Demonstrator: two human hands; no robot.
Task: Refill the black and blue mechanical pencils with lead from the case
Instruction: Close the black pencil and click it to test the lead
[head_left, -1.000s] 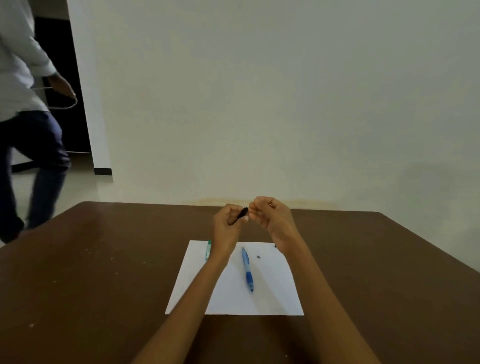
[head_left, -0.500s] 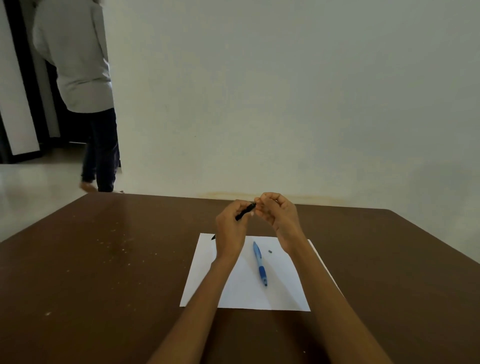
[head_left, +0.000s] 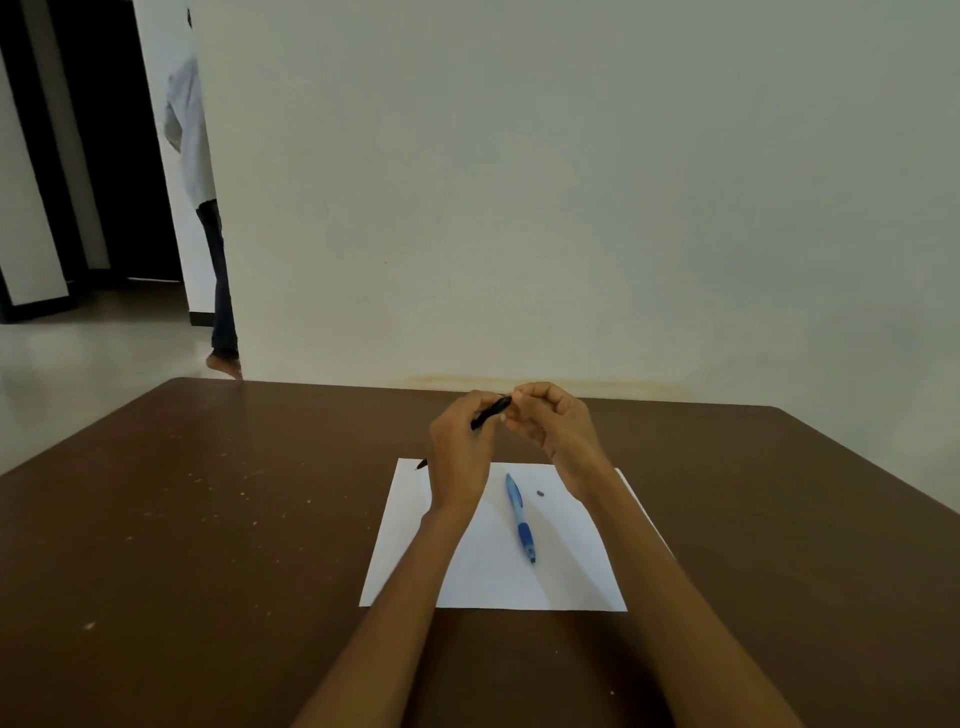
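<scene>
The person in the pale shirt and dark trousers (head_left: 200, 208), who was striding past the tabletop's far left corner a second ago, has gone on behind the white wall edge, with only a sliver and one heel left showing. The slim black mechanical pencil (head_left: 488, 413) has slid further through the left hand (head_left: 460, 452), its tip now poking out below over the white paper sheet (head_left: 493, 577).

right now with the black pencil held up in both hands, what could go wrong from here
The left hand holds the black pencil in the air while the right hand works at its top end; a thin lead could snap or drop unseen onto the brown table. The small dark piece lying loose on the white paper could be brushed off by a forearm. The blue pencil may also roll if nudged.
</scene>
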